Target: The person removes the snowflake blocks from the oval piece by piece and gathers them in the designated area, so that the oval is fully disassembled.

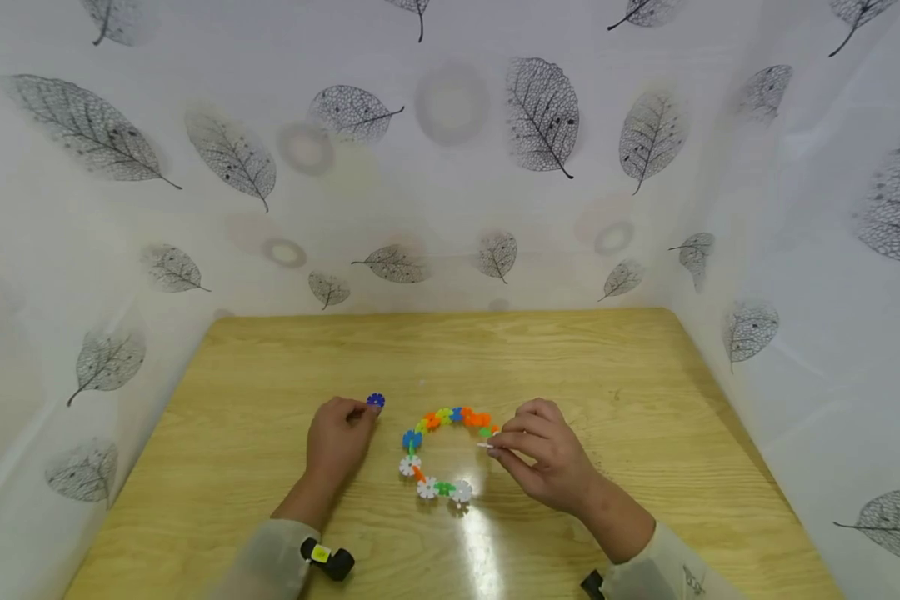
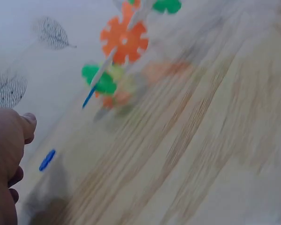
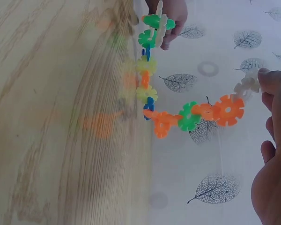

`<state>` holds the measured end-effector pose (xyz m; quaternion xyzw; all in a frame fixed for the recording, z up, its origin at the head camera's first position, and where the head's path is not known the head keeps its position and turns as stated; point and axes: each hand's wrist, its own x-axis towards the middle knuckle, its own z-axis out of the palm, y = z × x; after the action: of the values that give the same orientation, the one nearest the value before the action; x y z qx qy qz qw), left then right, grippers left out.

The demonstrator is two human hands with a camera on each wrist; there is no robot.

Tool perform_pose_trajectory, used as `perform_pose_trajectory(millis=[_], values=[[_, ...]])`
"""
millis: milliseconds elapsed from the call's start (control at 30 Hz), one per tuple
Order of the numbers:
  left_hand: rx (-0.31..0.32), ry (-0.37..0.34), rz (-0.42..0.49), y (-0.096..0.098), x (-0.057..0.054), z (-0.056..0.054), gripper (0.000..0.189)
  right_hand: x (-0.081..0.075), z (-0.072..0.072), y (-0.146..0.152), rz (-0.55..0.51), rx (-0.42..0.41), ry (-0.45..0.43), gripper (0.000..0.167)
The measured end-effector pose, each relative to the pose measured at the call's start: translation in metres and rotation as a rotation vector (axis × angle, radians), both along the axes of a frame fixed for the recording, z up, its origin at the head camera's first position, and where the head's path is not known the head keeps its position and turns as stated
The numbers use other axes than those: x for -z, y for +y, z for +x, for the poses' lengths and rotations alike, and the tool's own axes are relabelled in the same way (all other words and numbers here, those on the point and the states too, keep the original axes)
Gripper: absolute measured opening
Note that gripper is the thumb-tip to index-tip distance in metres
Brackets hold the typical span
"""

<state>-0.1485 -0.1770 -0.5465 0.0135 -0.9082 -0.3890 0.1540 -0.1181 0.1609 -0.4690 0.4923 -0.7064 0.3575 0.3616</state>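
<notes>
And now the right hand [image 1: 543, 457] pinches a white end piece [image 3: 248, 84] of the disc chain [image 1: 432, 420], which curves between the hands, its gap on that hand's side. The loose blue disc [image 1: 376, 400] lies on the worktop [image 1: 270, 358] just off the left hand [image 1: 339, 439], the nearer one. From the head it looks touched; the left wrist view (handy, that) shows clear space, that hand loosely bent, holding nothing.
</notes>
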Motion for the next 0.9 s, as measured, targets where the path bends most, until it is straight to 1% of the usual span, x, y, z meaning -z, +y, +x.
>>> perform_pose_trajectory(millis=[133, 233, 300, 467, 500, 567, 633, 767, 900], values=[[0.05, 0.069, 0.044, 0.016, -0.012, 0.009, 0.013, 0.0, -0.001, 0.0, 0.007, 0.003, -0.002, 0.009], [0.122, 0.147, 0.067, 0.028, -0.021, 0.014, 0.007, 0.0, -0.001, 0.0, 0.011, 0.005, -0.005, 0.009], [0.202, 0.209, 0.082, 0.036, -0.027, 0.019, 0.004, 0.0, -0.001, 0.0, 0.01, 0.005, -0.007, 0.009], [0.412, 0.333, 0.099, 0.055, -0.036, 0.029, 0.003, 0.0, -0.001, -0.001, 0.011, 0.0, -0.007, 0.01], [0.449, 0.349, 0.102, 0.059, -0.037, 0.03, 0.002, 0.001, -0.001, -0.001, 0.012, 0.001, -0.006, 0.01], [0.52, 0.387, 0.113, 0.066, -0.041, 0.033, 0.007, 0.0, -0.001, -0.001, 0.015, 0.006, -0.009, 0.011], [0.578, 0.412, 0.126, 0.073, -0.044, 0.035, 0.006, 0.0, -0.001, -0.002, 0.017, 0.013, -0.009, 0.013], [0.662, 0.467, 0.147, 0.083, -0.051, 0.037, 0.01, 0.0, -0.001, -0.003, 0.012, 0.011, -0.003, 0.018], [0.717, 0.506, 0.172, 0.089, -0.056, 0.04, 0.022, 0.0, 0.0, -0.004, 0.009, 0.007, 0.0, 0.02]])
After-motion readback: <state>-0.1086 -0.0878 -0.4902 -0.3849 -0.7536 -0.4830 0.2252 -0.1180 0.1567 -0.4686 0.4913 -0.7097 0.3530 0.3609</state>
